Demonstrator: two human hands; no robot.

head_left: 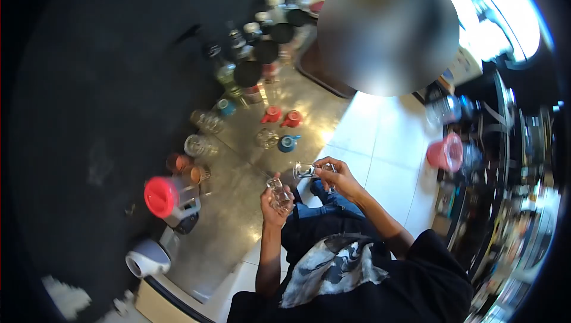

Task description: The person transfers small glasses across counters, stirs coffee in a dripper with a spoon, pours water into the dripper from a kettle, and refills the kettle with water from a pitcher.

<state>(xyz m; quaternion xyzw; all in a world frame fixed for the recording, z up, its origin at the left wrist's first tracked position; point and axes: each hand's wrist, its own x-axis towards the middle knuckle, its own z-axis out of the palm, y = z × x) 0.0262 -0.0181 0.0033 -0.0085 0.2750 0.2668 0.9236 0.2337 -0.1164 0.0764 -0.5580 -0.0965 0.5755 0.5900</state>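
Note:
My left hand (270,210), palm up near the steel counter's edge, has its fingers round a small clear glass (278,192). Just to its right, my right hand (338,179) grips another clear glass (304,170), tipped on its side. The two glasses are apart. On the counter beyond my hands stand a blue cup (289,143), two red cups (272,114) and a clear glass vessel (267,138). Motion blurs the finer detail of the glassware.
Along the steel counter's (238,228) far side stand several bottles (226,76), glass jars (201,145) and a jug with a pink lid (161,197). Shelves (505,204) and a pink bucket (445,154) are to the right, past the tiled floor (380,135). A blurred patch hides the top.

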